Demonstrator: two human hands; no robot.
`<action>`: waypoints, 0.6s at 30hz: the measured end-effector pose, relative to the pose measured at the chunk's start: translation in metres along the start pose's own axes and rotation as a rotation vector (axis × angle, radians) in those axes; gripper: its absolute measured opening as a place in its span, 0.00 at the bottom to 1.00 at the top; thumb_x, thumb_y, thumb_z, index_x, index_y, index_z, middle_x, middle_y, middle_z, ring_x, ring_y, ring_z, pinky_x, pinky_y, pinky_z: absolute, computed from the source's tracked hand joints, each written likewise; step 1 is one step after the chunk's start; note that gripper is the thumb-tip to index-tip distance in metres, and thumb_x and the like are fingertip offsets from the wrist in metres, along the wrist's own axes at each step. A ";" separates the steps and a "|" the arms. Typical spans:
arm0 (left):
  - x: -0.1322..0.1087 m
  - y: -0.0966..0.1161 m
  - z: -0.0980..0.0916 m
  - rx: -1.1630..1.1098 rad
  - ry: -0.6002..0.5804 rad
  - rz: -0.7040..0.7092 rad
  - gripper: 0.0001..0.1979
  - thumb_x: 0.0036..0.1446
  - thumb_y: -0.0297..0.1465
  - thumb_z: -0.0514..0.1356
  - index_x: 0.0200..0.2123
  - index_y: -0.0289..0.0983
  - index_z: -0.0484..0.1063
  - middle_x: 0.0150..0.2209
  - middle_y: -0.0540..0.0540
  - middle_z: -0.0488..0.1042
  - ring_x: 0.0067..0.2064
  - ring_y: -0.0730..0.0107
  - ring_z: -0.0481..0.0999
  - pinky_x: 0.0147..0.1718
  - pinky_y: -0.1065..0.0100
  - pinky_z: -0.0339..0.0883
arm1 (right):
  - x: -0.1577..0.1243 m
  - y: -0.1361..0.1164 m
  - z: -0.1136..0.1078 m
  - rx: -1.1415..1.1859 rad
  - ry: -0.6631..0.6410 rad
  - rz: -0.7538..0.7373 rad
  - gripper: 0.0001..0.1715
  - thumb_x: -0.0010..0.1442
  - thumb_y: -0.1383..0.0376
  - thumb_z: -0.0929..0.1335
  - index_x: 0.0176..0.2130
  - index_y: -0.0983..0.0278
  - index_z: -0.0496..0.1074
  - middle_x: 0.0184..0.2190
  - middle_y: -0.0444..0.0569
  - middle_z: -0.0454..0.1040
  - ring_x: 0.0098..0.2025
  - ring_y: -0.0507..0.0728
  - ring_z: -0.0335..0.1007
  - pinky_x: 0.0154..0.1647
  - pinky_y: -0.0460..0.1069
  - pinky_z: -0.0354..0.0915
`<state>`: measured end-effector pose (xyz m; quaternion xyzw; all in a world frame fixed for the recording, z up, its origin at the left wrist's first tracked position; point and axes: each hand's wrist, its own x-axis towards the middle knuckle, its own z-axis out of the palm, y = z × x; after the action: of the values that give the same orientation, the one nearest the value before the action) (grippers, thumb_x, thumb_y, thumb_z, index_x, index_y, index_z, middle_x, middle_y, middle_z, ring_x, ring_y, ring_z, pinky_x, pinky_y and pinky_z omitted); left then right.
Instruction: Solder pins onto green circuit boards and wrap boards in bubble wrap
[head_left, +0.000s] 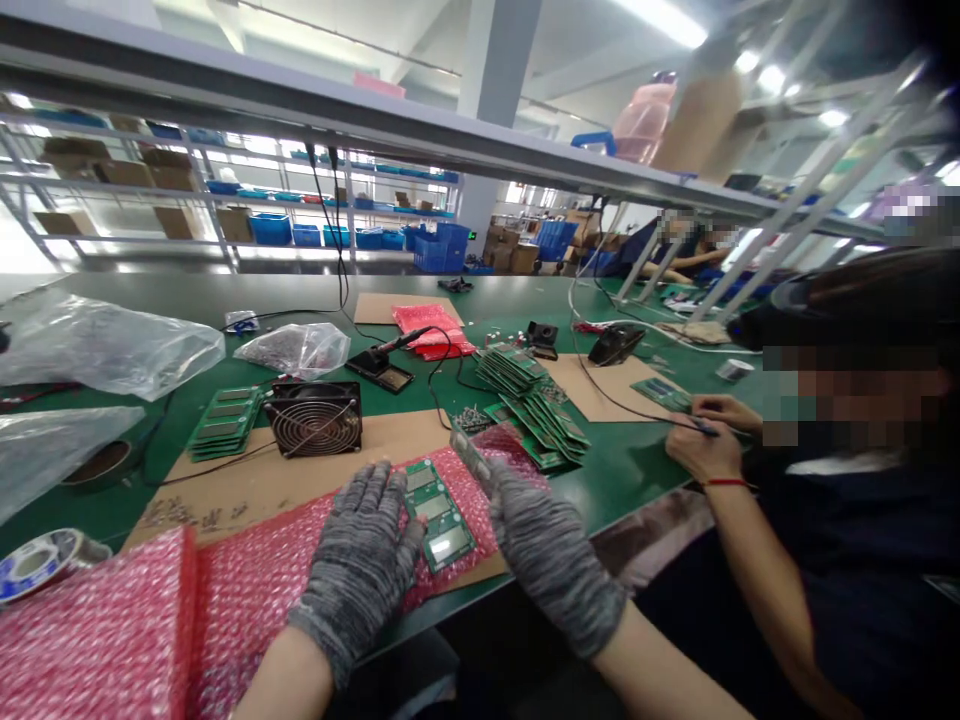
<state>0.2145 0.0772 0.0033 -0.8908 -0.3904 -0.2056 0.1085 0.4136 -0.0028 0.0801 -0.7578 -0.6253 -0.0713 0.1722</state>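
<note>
A green circuit board panel point(439, 512) lies on pink bubble wrap point(247, 580) at 6 o'clock, steadied by the flat, spread left hand point(365, 553). The right hand point(540, 545) pinches a second board's point(469, 458) edge. Thin, light and stiff, they are best held by the edges.

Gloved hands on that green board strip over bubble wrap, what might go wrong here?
1. The left hand presses the green circuit board strip on soft pink bubble wrap; the strip might flex or crack.
2. The right hand holds a second board by its edge with knit-gloved fingers; it could slip.
3. The slanting stack of boards beside it might get knocked over.
</note>
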 end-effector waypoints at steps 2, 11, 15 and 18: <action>-0.015 -0.012 -0.003 0.050 -0.009 0.024 0.22 0.63 0.35 0.50 0.53 0.31 0.75 0.56 0.35 0.73 0.59 0.49 0.71 0.61 0.51 0.61 | -0.002 -0.030 0.023 -0.018 -0.097 -0.133 0.27 0.66 0.73 0.56 0.61 0.63 0.67 0.48 0.59 0.77 0.44 0.59 0.76 0.47 0.53 0.72; -0.058 -0.006 0.020 0.022 0.010 -0.005 0.23 0.61 0.33 0.52 0.57 0.37 0.72 0.61 0.39 0.69 0.62 0.52 0.69 0.59 0.52 0.63 | -0.001 -0.077 0.049 -0.215 -0.303 -0.072 0.18 0.64 0.62 0.64 0.49 0.67 0.75 0.45 0.63 0.77 0.45 0.64 0.75 0.45 0.56 0.70; -0.059 -0.008 0.021 0.033 0.067 0.012 0.22 0.60 0.33 0.52 0.55 0.36 0.74 0.59 0.39 0.71 0.60 0.52 0.71 0.57 0.52 0.65 | 0.001 -0.068 0.057 -0.208 -0.255 0.011 0.26 0.64 0.56 0.65 0.56 0.67 0.70 0.48 0.62 0.75 0.47 0.62 0.74 0.48 0.54 0.69; -0.059 -0.008 0.024 0.051 0.099 0.016 0.22 0.60 0.32 0.52 0.55 0.35 0.74 0.59 0.38 0.71 0.60 0.51 0.70 0.57 0.50 0.62 | 0.003 -0.068 0.066 -0.181 -0.252 0.014 0.28 0.63 0.62 0.64 0.60 0.70 0.66 0.48 0.64 0.75 0.49 0.63 0.74 0.50 0.54 0.68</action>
<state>0.1797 0.0527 -0.0448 -0.8796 -0.3824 -0.2387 0.1519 0.3409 0.0337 0.0309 -0.7776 -0.6275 -0.0304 0.0237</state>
